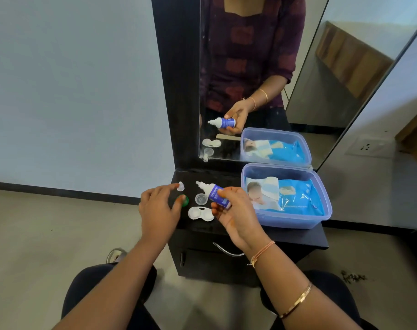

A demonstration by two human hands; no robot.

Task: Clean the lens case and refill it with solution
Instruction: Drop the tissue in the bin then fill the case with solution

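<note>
A white lens case lies open on the black dresser top, both wells uncovered. My right hand grips a blue-and-white solution bottle, tilted with its uncapped nozzle pointing up-left, just above and beside the case. A clear lid sits behind the case. My left hand hovers over the left edge, fingers spread; its thumb rests on a green lid and its forefinger reaches the small white bottle cap.
A translucent blue plastic box holding a pack of wet wipes fills the right side of the top. A tall mirror stands behind. A drawer handle sits below the front edge. My knees are under the dresser.
</note>
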